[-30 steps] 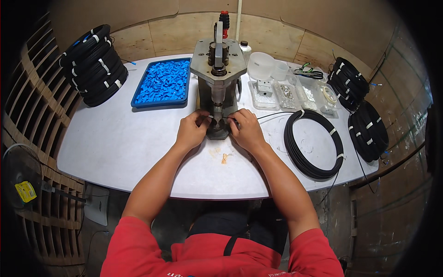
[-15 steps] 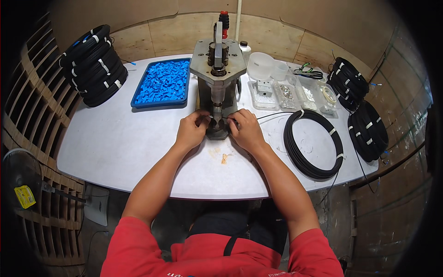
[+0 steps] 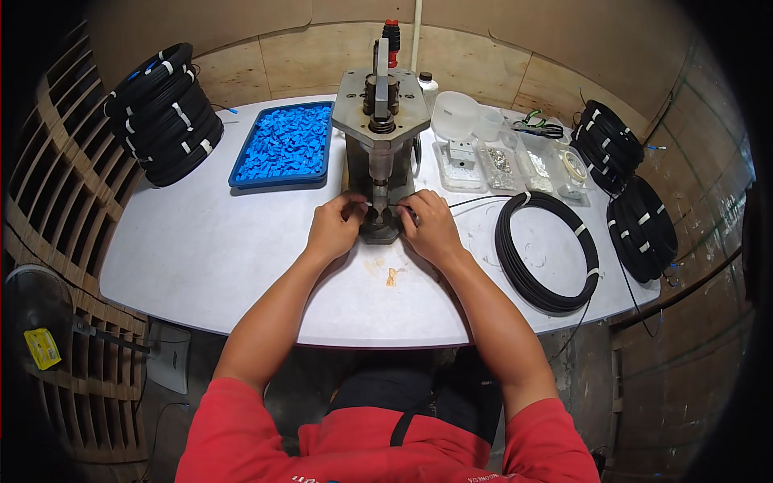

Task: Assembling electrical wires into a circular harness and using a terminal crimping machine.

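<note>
Your right hand (image 3: 429, 225) pinched the cable (image 3: 481, 198) at the press (image 3: 382, 145); your left hand (image 3: 334, 228) curled opposite, its hold unclear. Beyond it sat a tray (image 3: 278, 186) of blue pieces (image 3: 286, 145); beyond your right, a box (image 3: 503, 191) of silvery bits (image 3: 501, 161).

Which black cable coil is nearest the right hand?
The lone black, round cable coil lying flat right of the right hand; the other coils are stacked, farther away.
</note>
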